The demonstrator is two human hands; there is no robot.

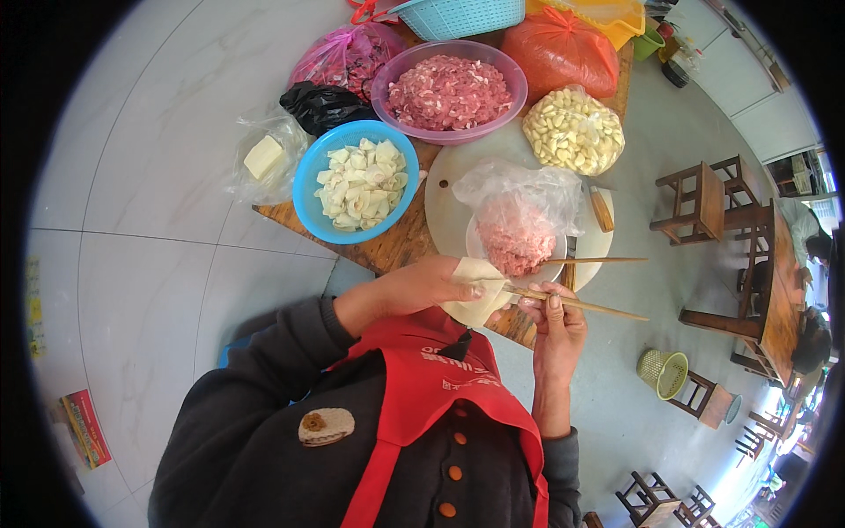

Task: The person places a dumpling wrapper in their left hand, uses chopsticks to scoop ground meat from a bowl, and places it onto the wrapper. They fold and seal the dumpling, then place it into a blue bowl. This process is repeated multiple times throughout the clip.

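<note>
My left hand (426,287) holds pale, thin dough wrappers (474,311), one or several layers, over the table's front edge. In my right hand (561,323) is a wooden chopstick (610,310), its tip touching the dough. Another chopstick (604,260) lies across the rim of a white bowl (474,237). Pink minced meat (518,244) fills that bowl, partly covered by a clear plastic bag (528,188). To the left, a blue plastic basket (304,178) contains many folded dumplings (363,185), wonton-like in shape.
Under the bowl is a round chopping board (442,214), with a wooden-handled knife (601,210) at its right. Behind are a pink basin (455,137) of chopped meat, bagged peeled garlic (573,129) and a red bag (561,53). A bagged white block (264,157) sits left. Stools (693,198) stand right.
</note>
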